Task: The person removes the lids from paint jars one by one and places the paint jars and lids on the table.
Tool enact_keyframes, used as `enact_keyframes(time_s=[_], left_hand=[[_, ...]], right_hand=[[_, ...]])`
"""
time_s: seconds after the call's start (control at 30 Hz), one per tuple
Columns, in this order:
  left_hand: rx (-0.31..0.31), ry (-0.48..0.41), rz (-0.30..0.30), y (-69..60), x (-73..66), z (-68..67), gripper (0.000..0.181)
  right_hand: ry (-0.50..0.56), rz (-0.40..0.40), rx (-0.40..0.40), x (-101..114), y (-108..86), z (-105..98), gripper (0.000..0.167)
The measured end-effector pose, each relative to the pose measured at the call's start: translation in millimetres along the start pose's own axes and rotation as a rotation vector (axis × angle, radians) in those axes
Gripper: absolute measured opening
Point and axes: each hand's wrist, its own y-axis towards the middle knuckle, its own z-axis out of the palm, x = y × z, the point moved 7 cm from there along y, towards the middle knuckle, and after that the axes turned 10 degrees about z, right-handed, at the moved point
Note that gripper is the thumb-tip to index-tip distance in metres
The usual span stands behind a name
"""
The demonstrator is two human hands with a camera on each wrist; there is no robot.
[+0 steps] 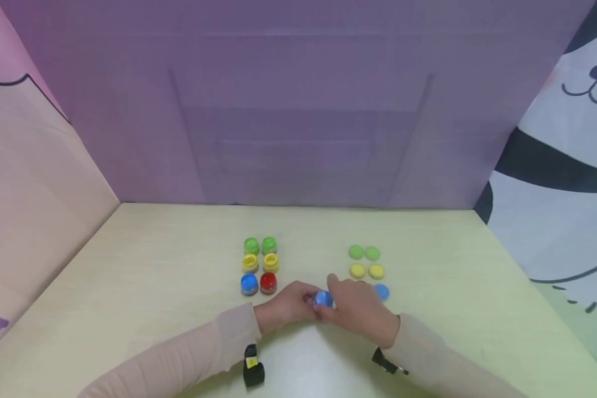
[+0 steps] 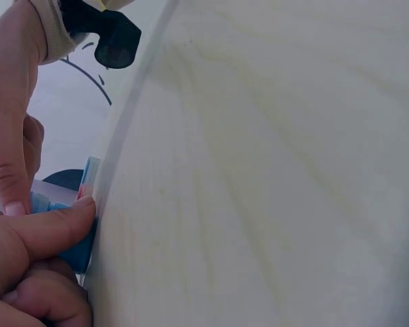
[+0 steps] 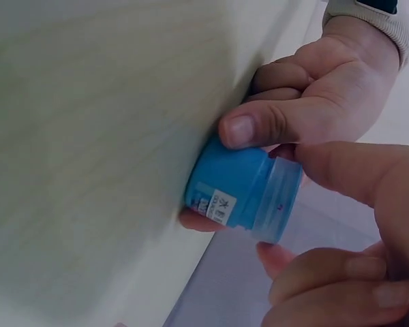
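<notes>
Between both hands a blue paint jar (image 3: 228,177) lies tilted on its side, with a translucent ribbed end (image 3: 278,201) and a small white printed label. My left hand (image 1: 293,303) grips its body, thumb across the side. From the right, my right hand (image 1: 355,309) pinches around the jar's translucent end with thumb and a finger. Beyond the left hand stand a blue jar (image 1: 249,284) and a red jar (image 1: 268,282). Part of a blue lid (image 1: 382,292) shows past the right hand, which hides the rest.
Two yellow jars (image 1: 250,263) and two green jars (image 1: 251,246) stand behind the blue and red ones. Flat yellow lids (image 1: 357,270) and green lids (image 1: 356,252) lie to the right. A purple panel (image 1: 298,121) rises at the back of the pale table (image 1: 154,265).
</notes>
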Motion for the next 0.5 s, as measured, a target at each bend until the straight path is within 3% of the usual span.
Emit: enact_keyframes(time_s=[0.17, 0.33, 0.5], left_hand=[[0.001, 0.014, 0.022, 0.1, -0.6, -0.1, 0.025], [-0.001, 0.04, 0.03, 0.8, -0.8, -0.8, 0.026], [0.004, 0.001, 0.027, 1.2, 0.1, -0.1, 0.033]], right_hand=[[0.01, -0.038, 0.007, 1.5, 0.7, -0.1, 0.032], [0.0, -0.153, 0.037, 5.4, 1.2, -1.0, 0.026], [0.012, -0.272, 0.065, 7.2, 0.4, -3.4, 0.021]])
